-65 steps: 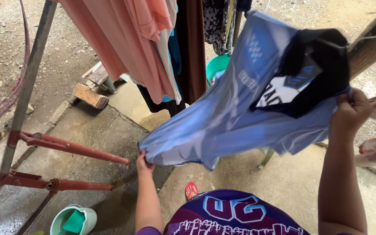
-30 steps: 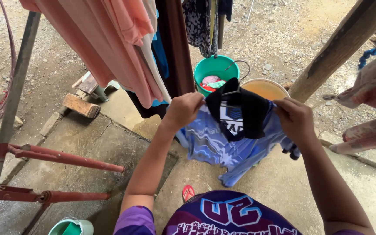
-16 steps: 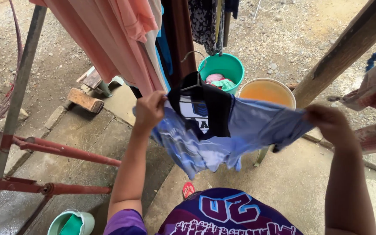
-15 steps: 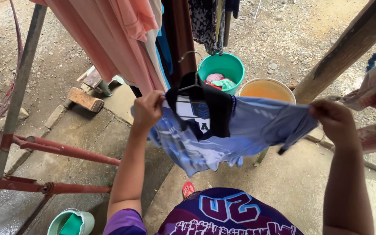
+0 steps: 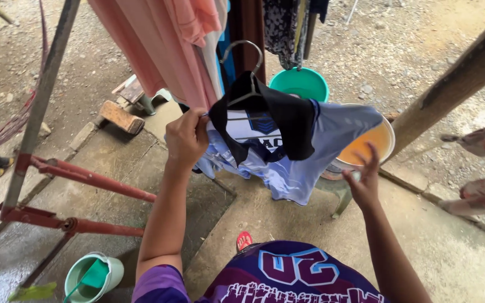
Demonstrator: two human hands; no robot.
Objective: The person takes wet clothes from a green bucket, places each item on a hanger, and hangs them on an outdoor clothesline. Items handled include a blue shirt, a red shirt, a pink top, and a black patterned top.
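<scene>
Outdoor drying area, viewed from above. Ground: grey concrete slab (image 5: 456,247), damp and stained at lower left, stepping off to gravel and packed dirt (image 5: 377,39) beyond. Left hand (image 5: 186,137) closed, gripping the left shoulder of a light blue jersey (image 5: 293,174) with black collar, held at chest height over the slab; jersey seated on a wire hanger (image 5: 241,53), hook upright and free of any line. Right hand (image 5: 363,179) spread, fingers apart, just beside the jersey's right sleeve edge; contact cannot be told. Pink garments (image 5: 158,45) hanging above left, dark patterned cloth (image 5: 279,25) above centre. Teal bucket (image 5: 300,84) on the ground behind the jersey; basin of orange-brown liquid (image 5: 369,148) partly covered by the sleeve. Red-painted metal frame (image 5: 85,179) low at left, grey upright pole (image 5: 43,95) rising from it. Slanted wooden post (image 5: 450,84) at right. Small green pail (image 5: 94,275) at lower left. Wooden blocks (image 5: 122,115) at slab edge.
</scene>
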